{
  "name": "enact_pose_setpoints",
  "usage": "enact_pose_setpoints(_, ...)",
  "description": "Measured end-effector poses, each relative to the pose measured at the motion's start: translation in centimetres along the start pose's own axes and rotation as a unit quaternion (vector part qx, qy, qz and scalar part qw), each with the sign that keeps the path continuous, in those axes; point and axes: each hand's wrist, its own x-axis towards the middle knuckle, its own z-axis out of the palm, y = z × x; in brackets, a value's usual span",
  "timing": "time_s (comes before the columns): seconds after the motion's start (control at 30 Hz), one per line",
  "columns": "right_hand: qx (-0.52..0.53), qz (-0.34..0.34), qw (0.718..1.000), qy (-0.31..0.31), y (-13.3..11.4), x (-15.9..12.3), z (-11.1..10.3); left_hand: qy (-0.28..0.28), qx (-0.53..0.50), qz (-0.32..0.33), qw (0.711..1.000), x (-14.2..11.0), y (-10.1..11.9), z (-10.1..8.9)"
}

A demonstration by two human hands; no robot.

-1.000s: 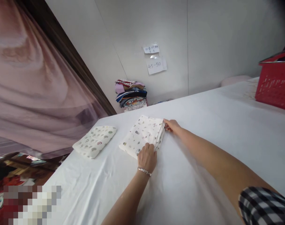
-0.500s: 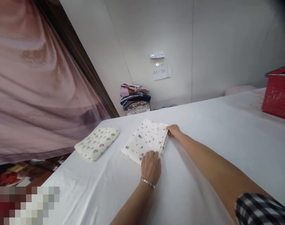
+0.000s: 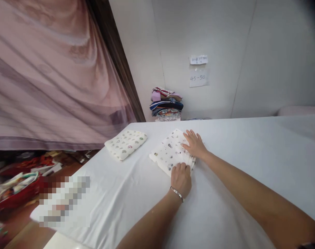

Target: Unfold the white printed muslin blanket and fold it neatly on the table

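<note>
A folded white cloth (image 3: 166, 152) with a small dark print lies on the table in front of me; I cannot tell whether it is a garment. My left hand (image 3: 181, 178) has its fingers curled over the near edge of this cloth, gripping it, and a silver bracelet circles the wrist. Flat on the far right part of the cloth rests my right hand (image 3: 195, 143), fingers spread. Left of it, apart from both hands, lies a second folded cloth (image 3: 125, 143), cream with a mushroom-like print.
The table (image 3: 136, 193) wears a white cover. Behind its far edge rises a stack of folded clothes (image 3: 166, 105) against the wall, below a paper sign (image 3: 198, 78) reading 45-50. A pink curtain (image 3: 51, 76) hangs at left, above a red container (image 3: 16, 190) of fabrics on the floor.
My right hand has let go of the cloth's far right corner and now lies spread on top of it. My left hand stays at the near edge. The view has turned left.
</note>
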Motion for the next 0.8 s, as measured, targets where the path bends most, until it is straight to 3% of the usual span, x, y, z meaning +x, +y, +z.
enact_pose_setpoints(0.1,-0.042,0.069,0.986,-0.143,0.0,0.3,1.7,0.019,-0.027,0.002,0.999,-0.1,0.0,-0.1)
enact_pose_setpoints(0.27,-0.068,0.078,0.978,-0.181,1.5,0.9,3.1,0.085,-0.163,0.008,0.983,0.3,-1.7,-0.4)
enact_pose_setpoints(0.33,-0.074,0.075,0.978,-0.181,1.7,0.9,3.2,0.128,-0.209,-0.065,0.967,0.7,-3.9,-0.6)
enact_pose_setpoints(0.4,-0.078,0.076,0.977,-0.182,1.8,0.9,3.3,0.138,-0.241,-0.204,0.939,1.0,-6.9,-0.8)
enact_pose_setpoints(0.47,-0.078,0.077,0.977,-0.185,1.9,0.9,3.4,0.087,-0.270,-0.363,0.887,0.8,-10.2,-0.7)
enact_pose_setpoints(0.53,-0.079,0.075,0.976,-0.188,2.0,1.0,3.5,0.039,-0.285,-0.418,0.862,0.4,-13.0,-0.3)
enact_pose_setpoints(0.67,-0.089,0.074,0.975,-0.191,2.1,1.0,3.5,0.003,-0.303,-0.407,0.862,-0.3,-15.0,0.6)
enact_pose_setpoints(0.8,-0.100,0.081,0.972,-0.197,1.9,0.9,3.2,0.050,-0.281,-0.375,0.882,-0.1,-13.9,1.0)
